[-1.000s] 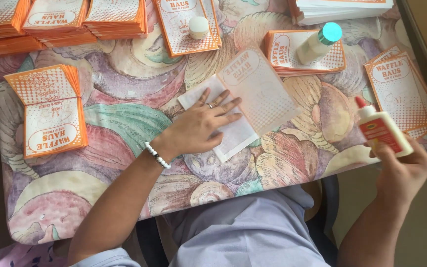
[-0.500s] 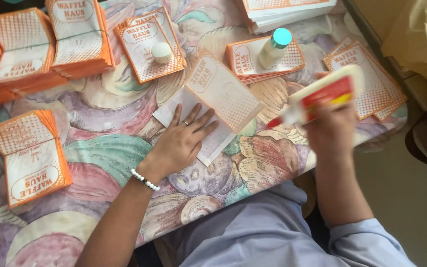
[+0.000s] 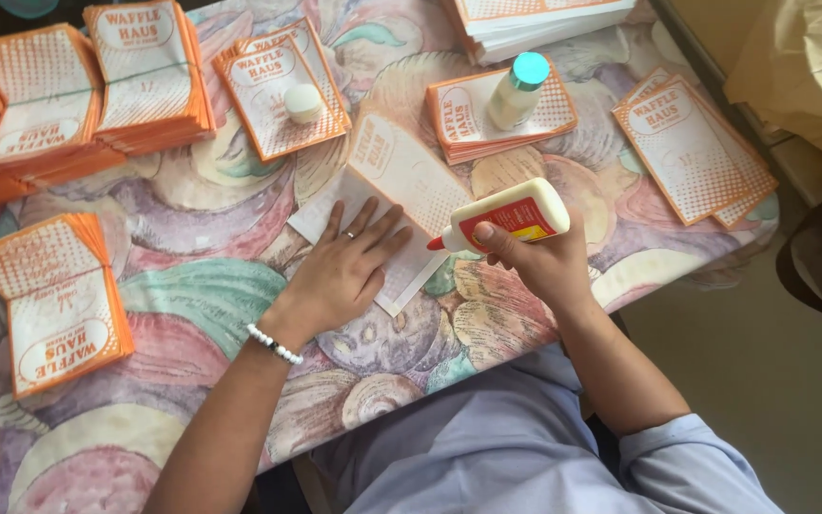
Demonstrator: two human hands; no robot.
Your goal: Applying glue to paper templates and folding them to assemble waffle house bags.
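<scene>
- Far left of the left hand: folded orange-and-white paper bags (image 3: 59, 300) stacked on the desk (image 3: 192, 286), with taller piles (image 3: 78, 90) further out along the far edge. Judged as finished pieces; a fair number are already done.
- Left hand (image 3: 340, 271): flat, palm down, fingers spread, pressing on the white flat sheet (image 3: 401, 190) that lies opened out between the two hands. It grips nothing and only pins the paper. Ring on one finger, bead bracelet at the wrist.
- Beyond the left hand: a small stack of printed sheets (image 3: 273, 95) with a round pale cap or lid (image 3: 303, 102) resting on top.
- Between the hands: the sheet's free edge runs toward the right hand. No glue line can be made out on it, though the view is too coarse to be certain.
- Right hand (image 3: 535, 262): closed around a white glue bottle (image 3: 506, 217) with a red label, held on its side, its red nozzle pointing left at the sheet's edge, just beside it. Contact cannot be told.
- Beyond the right hand: another stack (image 3: 544, 114) carrying a bottle with a teal cap (image 3: 516, 88); further right, loose flat printed sheets (image 3: 687, 143), judged still to be glued.
- Judgement: this piece is at the gluing step, folding left to do.
</scene>
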